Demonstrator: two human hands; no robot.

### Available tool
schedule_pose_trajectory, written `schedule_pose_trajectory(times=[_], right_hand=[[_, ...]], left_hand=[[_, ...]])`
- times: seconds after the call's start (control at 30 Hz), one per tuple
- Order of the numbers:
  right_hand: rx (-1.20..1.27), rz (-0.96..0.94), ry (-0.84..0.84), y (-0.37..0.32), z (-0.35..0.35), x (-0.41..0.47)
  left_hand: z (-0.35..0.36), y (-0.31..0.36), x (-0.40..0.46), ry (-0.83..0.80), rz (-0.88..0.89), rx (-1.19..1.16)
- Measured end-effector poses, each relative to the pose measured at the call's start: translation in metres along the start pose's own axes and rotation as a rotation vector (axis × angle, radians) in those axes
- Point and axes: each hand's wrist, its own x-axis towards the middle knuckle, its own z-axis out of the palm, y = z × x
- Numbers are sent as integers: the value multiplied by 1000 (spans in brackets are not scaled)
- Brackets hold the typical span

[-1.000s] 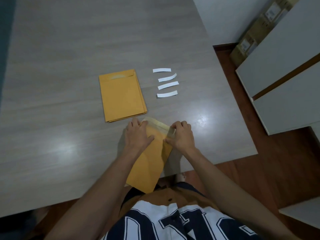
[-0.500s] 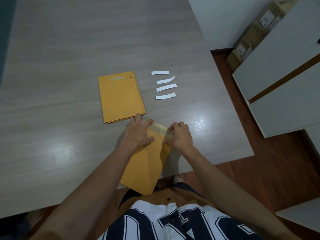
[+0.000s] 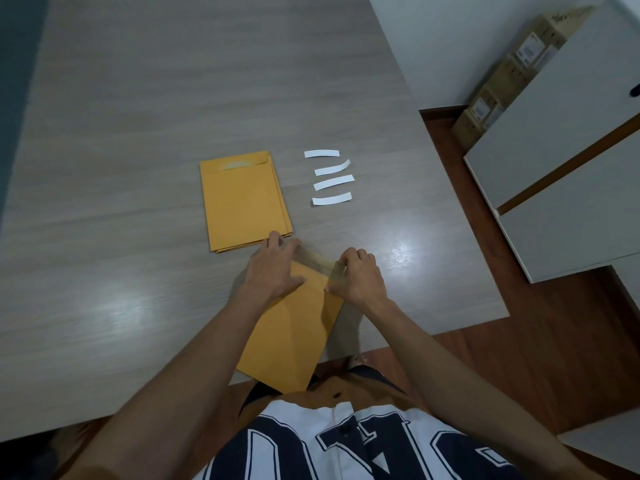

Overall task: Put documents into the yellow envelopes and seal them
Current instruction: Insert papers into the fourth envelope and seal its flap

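A yellow envelope (image 3: 294, 327) lies tilted at the table's near edge, its lower corner hanging over the edge. My left hand (image 3: 273, 268) presses flat on its upper left part. My right hand (image 3: 360, 277) pinches the envelope's flap (image 3: 317, 259) at its right end, where the flap is folded down along the top. A stack of yellow envelopes (image 3: 244, 199) lies just beyond my left hand, its top flap closed. No document is visible.
Several white paper strips (image 3: 330, 178) lie in a column right of the stack. The grey wooden table (image 3: 138, 98) stretches far and left. White cabinets (image 3: 568, 161) and cardboard boxes (image 3: 512, 71) stand at the right beyond the table edge.
The flap has been folded down flatter onto the envelope. My hands have stayed on the envelope's top while the view shifted slightly.
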Motion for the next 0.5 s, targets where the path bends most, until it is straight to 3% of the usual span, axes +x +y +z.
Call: schedule_pose_trajectory(times=[0.23,0.5], right_hand=[[-132,-223,102,1,13,-19],[-233,-321,169,0,39,-37]], left_hand=[[14,-18,-21,141,144,39],[22,-26,-42,38,169,91]])
